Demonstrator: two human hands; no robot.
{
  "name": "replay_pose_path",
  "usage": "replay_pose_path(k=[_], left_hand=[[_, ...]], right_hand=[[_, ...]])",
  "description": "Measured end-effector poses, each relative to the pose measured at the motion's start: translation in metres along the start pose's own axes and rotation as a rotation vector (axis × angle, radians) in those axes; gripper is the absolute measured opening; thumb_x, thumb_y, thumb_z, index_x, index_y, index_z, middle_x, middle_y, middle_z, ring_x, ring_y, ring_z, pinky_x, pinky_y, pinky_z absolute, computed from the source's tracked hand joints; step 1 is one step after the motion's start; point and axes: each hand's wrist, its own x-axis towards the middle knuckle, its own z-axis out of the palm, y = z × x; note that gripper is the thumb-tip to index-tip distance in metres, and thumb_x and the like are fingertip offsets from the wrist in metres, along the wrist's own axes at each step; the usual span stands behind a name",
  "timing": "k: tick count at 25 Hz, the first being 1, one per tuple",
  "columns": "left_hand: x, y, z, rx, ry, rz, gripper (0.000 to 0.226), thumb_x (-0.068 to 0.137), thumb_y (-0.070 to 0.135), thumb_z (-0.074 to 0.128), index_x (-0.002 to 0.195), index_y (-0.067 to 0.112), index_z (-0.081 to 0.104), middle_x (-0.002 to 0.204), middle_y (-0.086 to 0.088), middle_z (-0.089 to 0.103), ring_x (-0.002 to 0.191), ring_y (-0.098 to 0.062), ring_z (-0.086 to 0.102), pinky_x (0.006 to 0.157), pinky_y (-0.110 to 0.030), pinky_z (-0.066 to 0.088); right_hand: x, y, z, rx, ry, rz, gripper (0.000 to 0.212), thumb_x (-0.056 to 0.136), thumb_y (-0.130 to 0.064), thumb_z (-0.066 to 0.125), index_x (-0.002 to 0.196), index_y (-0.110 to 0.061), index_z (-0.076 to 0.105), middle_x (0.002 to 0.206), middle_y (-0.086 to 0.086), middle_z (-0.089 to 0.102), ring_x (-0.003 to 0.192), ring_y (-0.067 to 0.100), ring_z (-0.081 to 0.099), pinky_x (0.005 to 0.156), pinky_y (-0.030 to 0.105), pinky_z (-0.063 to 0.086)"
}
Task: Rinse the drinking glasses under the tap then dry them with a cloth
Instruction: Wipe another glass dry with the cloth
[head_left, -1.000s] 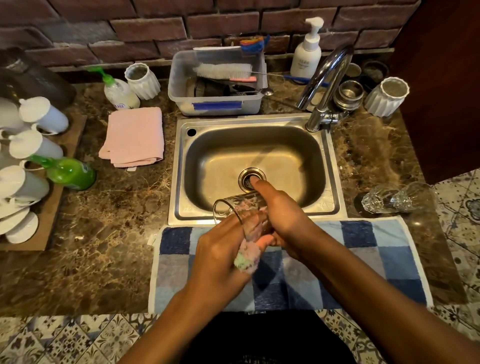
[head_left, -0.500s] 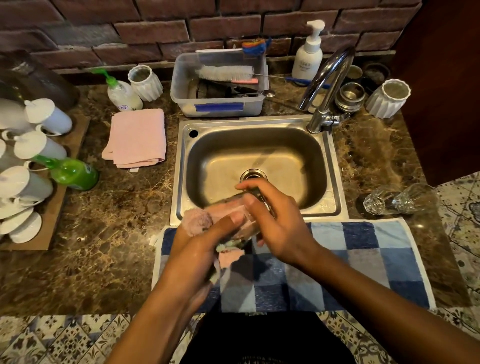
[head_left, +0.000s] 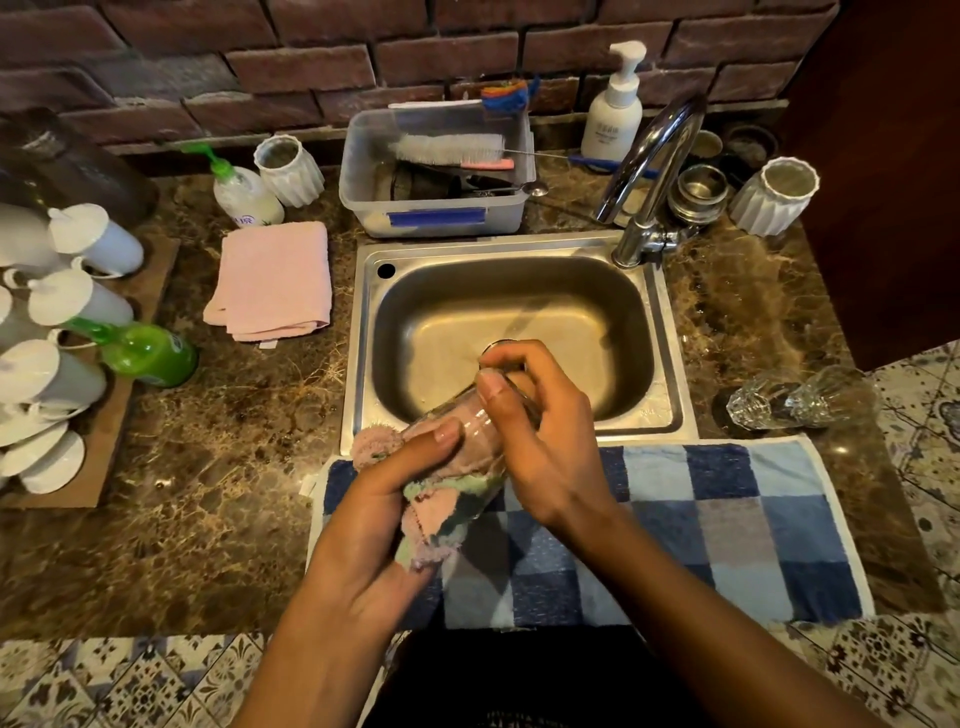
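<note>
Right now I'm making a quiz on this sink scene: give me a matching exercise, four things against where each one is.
Things:
1. drinking glass
2. folded pink cloth
3. bottle brush
4. green bottle

Places:
A. across the clear plastic tub
B. lying left of the pink cloth
C. counter, left of the sink
D. in the right hand

Pairs: 1-D, 2-C, 3-A, 4-B

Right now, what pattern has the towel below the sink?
Blue checks with a white border, head view.
</note>
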Motion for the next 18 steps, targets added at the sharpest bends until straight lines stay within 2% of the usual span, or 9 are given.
replay_pose_path(k=[1,3,6,8,10,12,14,16,18], left_hand=[[0.000,0.001,0.001,-0.030,0.023,0.000,0.027,0.073,0.003,0.072,0.099,-0.003,0.079,0.104,-0.025,0.076,0.089,-0.030,0.077,0.074,-0.037,0.063],[0.000,0.005,0.001,-0.098,0.061,-0.031,0.024,0.078,0.011,0.066,0.092,-0.003,0.080,0.103,-0.025,0.076,0.090,-0.032,0.077,0.068,-0.038,0.063],[-0.002,0.008,-0.001,-0.103,0.088,-0.077,0.036,0.081,0.019,0.067,0.107,-0.004,0.076,0.116,-0.025,0.073,0.103,-0.034,0.073,0.077,-0.042,0.063],[-0.002,0.010,-0.006,-0.109,0.121,-0.073,0.055,0.080,0.021,0.070,0.129,-0.003,0.065,0.131,-0.026,0.064,0.119,-0.037,0.065,0.095,-0.046,0.057],[-0.002,0.013,-0.010,-0.132,0.146,-0.049,0.066,0.080,0.022,0.070,0.140,-0.002,0.054,0.139,-0.028,0.058,0.129,-0.039,0.057,0.104,-0.049,0.050],[-0.003,0.015,-0.011,-0.149,0.126,-0.039,0.062,0.084,0.024,0.065,0.139,-0.004,0.054,0.137,-0.030,0.058,0.125,-0.040,0.059,0.091,-0.050,0.058],[-0.004,0.013,-0.009,-0.098,0.108,-0.007,0.047,0.086,0.022,0.060,0.124,-0.005,0.066,0.123,-0.030,0.067,0.106,-0.037,0.071,0.070,-0.040,0.063],[-0.006,0.008,-0.007,0.017,0.146,0.039,0.030,0.083,0.017,0.060,0.100,-0.003,0.075,0.101,-0.025,0.075,0.083,-0.030,0.076,0.062,-0.034,0.062],[-0.007,0.004,-0.009,0.075,0.190,0.067,0.024,0.078,0.014,0.062,0.097,0.000,0.068,0.093,-0.022,0.074,0.074,-0.029,0.075,0.061,-0.033,0.062]], right_hand=[[-0.004,0.001,0.004,0.040,-0.006,0.001,0.053,0.085,-0.072,0.054,0.126,-0.039,0.052,0.104,-0.015,0.067,0.095,0.004,0.066,0.080,0.025,0.055],[-0.016,0.008,0.009,0.000,-0.058,-0.112,0.087,0.075,-0.067,0.071,0.147,-0.040,0.031,0.134,-0.013,0.054,0.122,0.011,0.057,0.098,0.031,0.050],[-0.019,0.019,0.005,-0.085,-0.137,-0.246,0.112,0.062,-0.060,0.084,0.152,-0.029,0.024,0.153,0.005,0.030,0.143,0.022,0.035,0.114,0.038,0.036],[-0.016,0.019,0.001,-0.072,-0.205,-0.226,0.110,0.061,-0.061,0.084,0.150,-0.030,0.027,0.148,0.000,0.032,0.139,0.018,0.039,0.111,0.032,0.039],[-0.013,0.018,-0.003,-0.097,-0.248,-0.185,0.107,0.061,-0.063,0.085,0.147,-0.032,0.030,0.141,-0.007,0.039,0.131,0.012,0.047,0.106,0.026,0.043],[-0.009,0.020,-0.006,-0.095,-0.213,-0.149,0.103,0.060,-0.059,0.087,0.144,-0.026,0.038,0.135,-0.007,0.049,0.123,0.011,0.054,0.101,0.026,0.047],[-0.009,0.022,-0.006,-0.002,-0.153,-0.061,0.096,0.061,-0.050,0.088,0.140,-0.020,0.045,0.129,-0.003,0.060,0.117,0.014,0.061,0.097,0.034,0.053],[-0.013,0.024,-0.004,0.094,-0.112,0.047,0.089,0.063,-0.047,0.087,0.138,-0.022,0.048,0.124,0.000,0.065,0.114,0.018,0.065,0.093,0.042,0.056],[-0.017,0.026,0.001,0.186,-0.069,0.146,0.084,0.065,-0.050,0.085,0.136,-0.026,0.050,0.119,-0.002,0.069,0.110,0.019,0.068,0.090,0.042,0.059]])
